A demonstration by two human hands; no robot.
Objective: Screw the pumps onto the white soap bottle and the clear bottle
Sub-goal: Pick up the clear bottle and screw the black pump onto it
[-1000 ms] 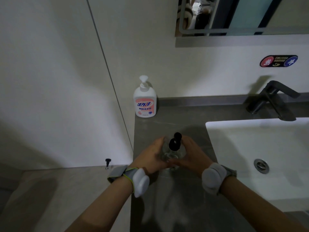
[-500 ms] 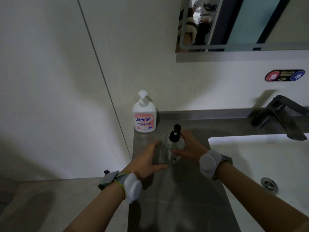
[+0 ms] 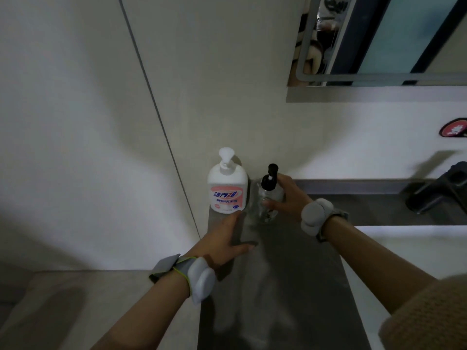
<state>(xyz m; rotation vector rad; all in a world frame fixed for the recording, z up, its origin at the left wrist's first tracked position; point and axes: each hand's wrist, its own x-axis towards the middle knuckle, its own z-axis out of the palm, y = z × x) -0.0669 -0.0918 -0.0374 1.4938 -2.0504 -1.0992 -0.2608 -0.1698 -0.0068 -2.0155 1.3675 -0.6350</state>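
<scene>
A grey counter [image 3: 290, 274] runs out from the wall, with a white sink [image 3: 404, 238] along its right side. At the counter's far left corner stands the white bottle [image 3: 227, 189], white pump [image 3: 225, 157] on; its pink label carries Chinese characters and "28". Just right of it, the clear bottle [image 3: 268, 200] wears a black pump [image 3: 269, 179]. The right hand [image 3: 290, 198] wraps the clear bottle. The left hand [image 3: 225, 242] rests spread on the counter, holding nothing.

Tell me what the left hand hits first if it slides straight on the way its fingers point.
Probably the white soap bottle: the left hand lies open on the counter, fingers aimed at its base. Depth is unclear; the clear bottle stands just right of that line.
</scene>
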